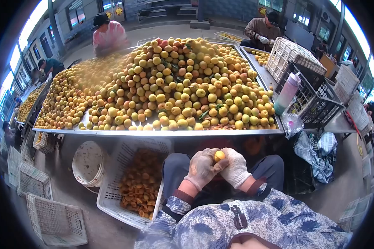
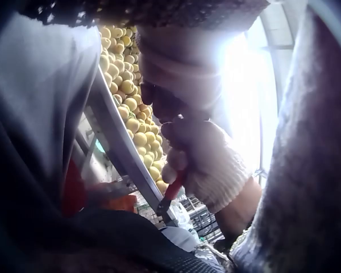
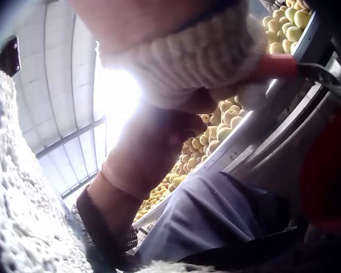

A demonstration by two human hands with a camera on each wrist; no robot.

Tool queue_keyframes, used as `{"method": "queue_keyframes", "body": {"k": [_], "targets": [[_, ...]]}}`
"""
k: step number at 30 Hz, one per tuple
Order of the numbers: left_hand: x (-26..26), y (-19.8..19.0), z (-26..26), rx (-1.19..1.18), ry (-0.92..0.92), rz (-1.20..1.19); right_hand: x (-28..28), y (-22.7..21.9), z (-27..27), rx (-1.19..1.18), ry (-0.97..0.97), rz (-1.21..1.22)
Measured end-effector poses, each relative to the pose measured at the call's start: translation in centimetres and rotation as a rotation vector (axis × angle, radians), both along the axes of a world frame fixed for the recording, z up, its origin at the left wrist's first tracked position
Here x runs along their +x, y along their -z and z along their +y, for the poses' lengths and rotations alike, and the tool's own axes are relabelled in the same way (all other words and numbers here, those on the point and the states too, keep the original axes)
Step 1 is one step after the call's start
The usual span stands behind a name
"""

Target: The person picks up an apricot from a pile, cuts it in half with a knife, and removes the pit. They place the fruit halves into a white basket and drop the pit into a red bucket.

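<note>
Both gloved hands meet over the lap in the head view. My left hand [image 1: 203, 167] grips a yellow apricot [image 1: 219, 156] between thumb and fingers. Close against it on the right, my right hand [image 1: 234, 167] has its fingers curled round a tool with a red handle [image 2: 177, 183] and a dark metal end [image 3: 318, 73]. The tool is hidden in the head view, and its exact kind does not show. Beyond the hands, a large heap of apricots [image 1: 183, 87] covers the metal-edged table [image 1: 162, 132].
Left of the knees stands a white crate [image 1: 108, 199] holding split apricots [image 1: 141, 182], beside a white bucket [image 1: 88, 164]. A bottle [image 1: 287, 93] and black crate [image 1: 320, 103] stand at right. Other people [image 1: 108, 35] work across the table. Empty crates [image 1: 56, 220] lie at left.
</note>
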State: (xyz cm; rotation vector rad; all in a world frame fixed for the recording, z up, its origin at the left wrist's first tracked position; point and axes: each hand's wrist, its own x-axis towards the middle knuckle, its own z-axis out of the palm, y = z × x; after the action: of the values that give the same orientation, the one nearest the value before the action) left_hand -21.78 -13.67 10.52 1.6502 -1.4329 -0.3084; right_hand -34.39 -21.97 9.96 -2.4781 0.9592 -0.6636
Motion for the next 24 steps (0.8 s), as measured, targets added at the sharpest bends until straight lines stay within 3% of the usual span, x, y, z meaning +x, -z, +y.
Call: {"method": "queue_keyframes", "body": {"k": [3, 11, 14, 19, 24], "targets": [[-0.2, -0.2, 0.0, 0.005, -0.016, -0.097, 0.0, -0.1, 0.0, 0.006, -0.017, -0.004], [-0.9, 0.2, -0.9, 0.053, -0.023, -0.029, -0.7, 0.1, -1.3, 0.062, -0.056, 0.101], [-0.7, 0.8, -0.8, 0.071, 0.037, -0.004, -1.3, 0.2, -1.6, 0.122, -0.094, 0.143], [-0.3, 1.3, -0.1, 0.09, 0.126, 0.09, -1.5, -0.9, -1.2, 0.42, -0.237, 0.109], [-0.5, 1.6, 0.5, 0.031, 0.121, 0.115, -1.2, -0.7, -1.6, 0.474, -0.255, 0.189]]}}
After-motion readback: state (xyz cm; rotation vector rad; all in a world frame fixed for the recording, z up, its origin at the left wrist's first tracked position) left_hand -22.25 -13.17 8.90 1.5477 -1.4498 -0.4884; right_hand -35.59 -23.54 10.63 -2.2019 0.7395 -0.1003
